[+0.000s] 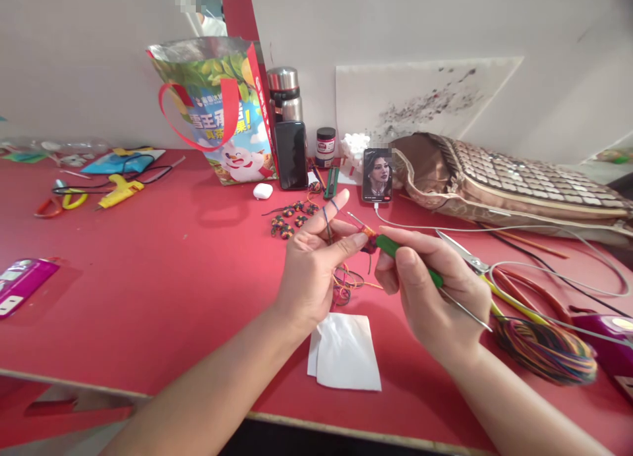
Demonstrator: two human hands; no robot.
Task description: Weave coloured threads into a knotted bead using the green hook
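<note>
Red table (198, 278): above it, the right hand (440, 298) and left hand (311, 265) face each other, both closed in grips; a coil (548, 350) lies near the right wrist, a tissue (349, 354) towards the front edge; right fingers hold a green-handled hook (387, 246); left thumb and fingers pinch the piece (368, 237) between the hands; yarn (327, 224) crosses the raised left index finger

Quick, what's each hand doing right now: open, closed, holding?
Left hand: pinching the small multicoloured piece, dark thread looped around its raised forefinger.
Right hand: closed around the green-handled tool.
</note>
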